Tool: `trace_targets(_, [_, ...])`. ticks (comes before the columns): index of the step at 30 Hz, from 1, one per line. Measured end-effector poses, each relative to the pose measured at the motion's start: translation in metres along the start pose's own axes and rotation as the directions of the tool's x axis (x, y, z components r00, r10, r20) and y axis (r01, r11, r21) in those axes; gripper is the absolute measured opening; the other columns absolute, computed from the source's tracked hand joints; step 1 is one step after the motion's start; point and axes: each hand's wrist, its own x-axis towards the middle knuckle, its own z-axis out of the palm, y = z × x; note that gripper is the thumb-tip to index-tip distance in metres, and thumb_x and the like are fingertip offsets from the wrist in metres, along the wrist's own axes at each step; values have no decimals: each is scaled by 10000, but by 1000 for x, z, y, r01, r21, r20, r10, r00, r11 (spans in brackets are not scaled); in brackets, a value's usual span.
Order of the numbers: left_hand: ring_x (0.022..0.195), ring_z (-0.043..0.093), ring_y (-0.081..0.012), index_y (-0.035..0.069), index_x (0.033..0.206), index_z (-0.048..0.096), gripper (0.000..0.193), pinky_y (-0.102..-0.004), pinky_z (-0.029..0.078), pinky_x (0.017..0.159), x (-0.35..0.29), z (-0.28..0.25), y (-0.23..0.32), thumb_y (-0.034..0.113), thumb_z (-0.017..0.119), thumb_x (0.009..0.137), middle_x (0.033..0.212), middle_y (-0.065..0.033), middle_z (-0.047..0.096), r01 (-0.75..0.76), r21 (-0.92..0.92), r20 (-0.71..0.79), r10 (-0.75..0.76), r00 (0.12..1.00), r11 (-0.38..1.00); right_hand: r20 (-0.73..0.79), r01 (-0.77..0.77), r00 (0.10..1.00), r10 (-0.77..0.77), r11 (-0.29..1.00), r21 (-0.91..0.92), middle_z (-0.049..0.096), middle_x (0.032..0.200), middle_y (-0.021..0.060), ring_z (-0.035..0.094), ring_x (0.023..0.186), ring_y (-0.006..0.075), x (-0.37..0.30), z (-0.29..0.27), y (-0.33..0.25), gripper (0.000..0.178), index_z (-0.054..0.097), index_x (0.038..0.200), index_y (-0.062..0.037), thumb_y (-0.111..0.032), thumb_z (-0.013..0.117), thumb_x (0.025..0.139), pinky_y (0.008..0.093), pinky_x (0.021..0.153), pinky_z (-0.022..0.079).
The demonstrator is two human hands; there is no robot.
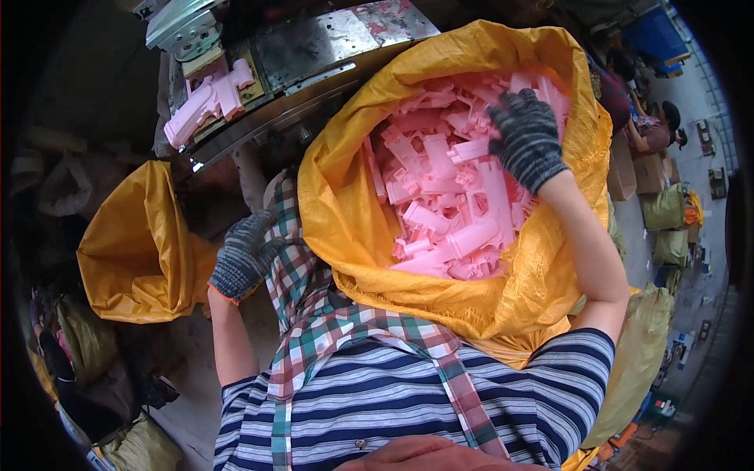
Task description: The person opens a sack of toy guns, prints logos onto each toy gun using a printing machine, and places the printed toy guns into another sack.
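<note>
A large yellow woven sack stands open in front of me, filled with pink plastic toy-gun parts. My right hand, in a dark grey striped knit glove, is over the far right of the heap. Its fingers are apart and slightly bent, and no part shows in its grasp. The fingertips touch or hover just above the parts; which, I cannot tell. My left hand, gloved alike, is beside my checked apron, left of the sack. Its fingers are blurred and partly lost against the cloth.
A metal machine bench runs across the far left, with pink toy-gun pieces on its end. Another yellow sack sits open at left. Green sacks, cartons and a person are at the far right.
</note>
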Motion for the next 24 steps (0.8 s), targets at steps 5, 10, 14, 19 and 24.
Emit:
trace_targets(5, [1008, 547, -337, 15, 1156, 550, 403, -383, 435, 887, 14, -1, 9, 164, 662, 799, 1088, -176, 589, -190, -44, -61, 187, 980, 981, -139, 200, 972, -189, 977, 70, 565, 1147, 106, 481, 1128, 292, 11, 5, -35, 371, 598, 1075, -99, -164, 642, 712, 416, 978, 330])
trace_targets(10, [993, 548, -318, 37, 1171, 554, 409, -373, 430, 877, 22, 7, 18, 138, 667, 792, 1089, -140, 599, -284, -59, -146, 273, 951, 957, -230, 234, 946, -227, 972, 4, 585, 1016, 127, 550, 986, 287, 77, 24, -29, 236, 596, 984, -82, -103, 470, 785, 421, 832, 412])
trace_targets(14, [1061, 514, -330, 56, 1243, 486, 504, -405, 378, 946, 24, 1, 34, 193, 653, 787, 1134, -148, 567, -222, -139, -101, 209, 973, 965, -120, 312, 939, -321, 946, -90, 602, 938, 110, 588, 862, 269, 76, 9, -50, 197, 607, 932, -88, -145, 461, 814, 408, 733, 453])
trace_targets(19, [1179, 438, -306, 60, 1296, 424, 634, -421, 307, 1018, 39, 6, 60, 298, 682, 768, 1256, -155, 476, -389, -41, -361, 350, 864, 920, -141, 535, 844, -518, 832, 147, 579, 1042, 140, 578, 937, 280, 12, -74, -93, 274, 575, 1095, -92, -128, 500, 835, 380, 735, 473])
trace_targets(24, [875, 601, -298, 17, 1059, 574, 358, -370, 472, 754, 53, 16, 82, 174, 695, 761, 1020, -158, 597, -341, -506, -414, 124, 902, 793, -444, 602, 790, -424, 393, 695, 556, 1110, 171, 552, 1035, 307, 20, -86, -117, 462, 536, 1138, -50, -53, 672, 697, 394, 845, 461])
